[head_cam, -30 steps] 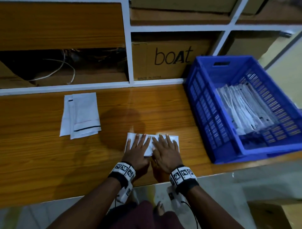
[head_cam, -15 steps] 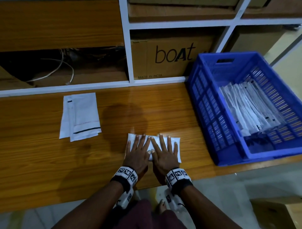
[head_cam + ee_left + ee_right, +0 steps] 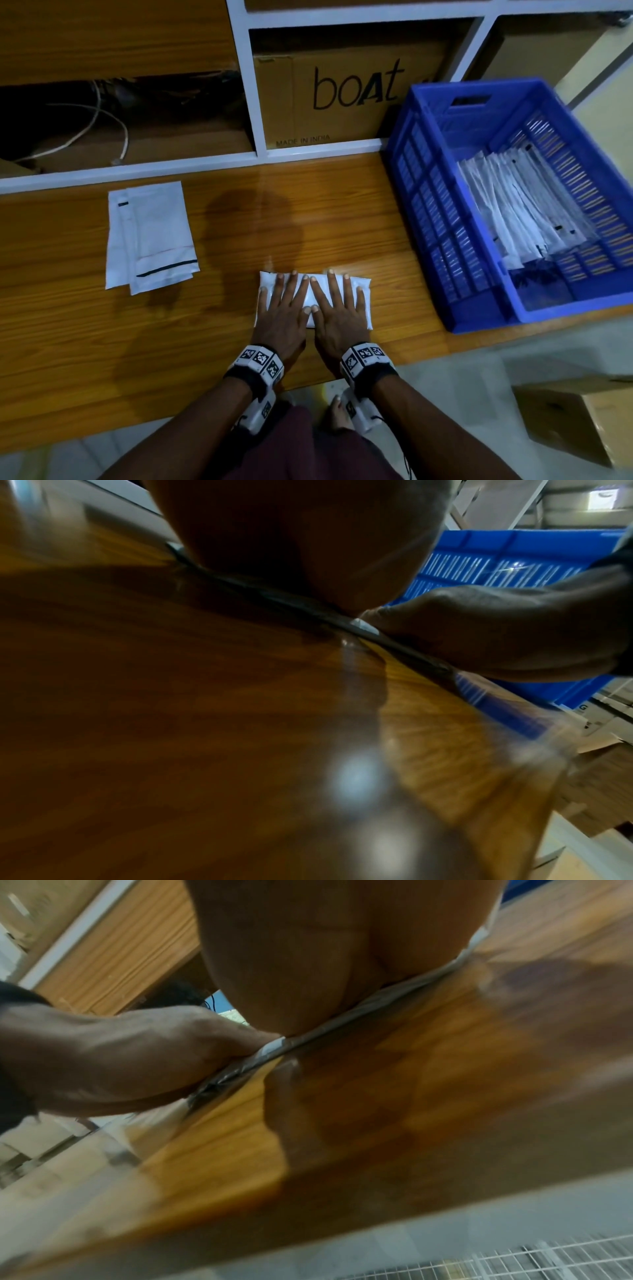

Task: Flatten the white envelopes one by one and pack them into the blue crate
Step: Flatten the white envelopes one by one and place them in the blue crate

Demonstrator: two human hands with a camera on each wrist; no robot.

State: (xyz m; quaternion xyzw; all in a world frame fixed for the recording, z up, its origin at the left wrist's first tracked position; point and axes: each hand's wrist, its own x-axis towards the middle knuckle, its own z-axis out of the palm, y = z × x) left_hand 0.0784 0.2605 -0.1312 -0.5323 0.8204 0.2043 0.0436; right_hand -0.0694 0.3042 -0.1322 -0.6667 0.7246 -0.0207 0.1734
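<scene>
Both grips flat, left hand point(image 3: 281, 313) and right hand point(image 3: 339, 313) pressing white envelope point(image 3: 363, 291)

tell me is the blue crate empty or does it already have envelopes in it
Partly filled. The blue crate holds a row of white envelopes leaning along its far side; the near end of its floor is bare.

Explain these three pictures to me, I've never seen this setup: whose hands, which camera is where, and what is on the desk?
No machine: a person wears a head camera and one on each wrist. In the head view the left hand and right hand press flat on one white envelope on the wooden desk. Nothing is gripped. More envelopes wait at the left; the blue crate at the right holds packed envelopes. The wrist views look low along the desk, blurred.
</scene>
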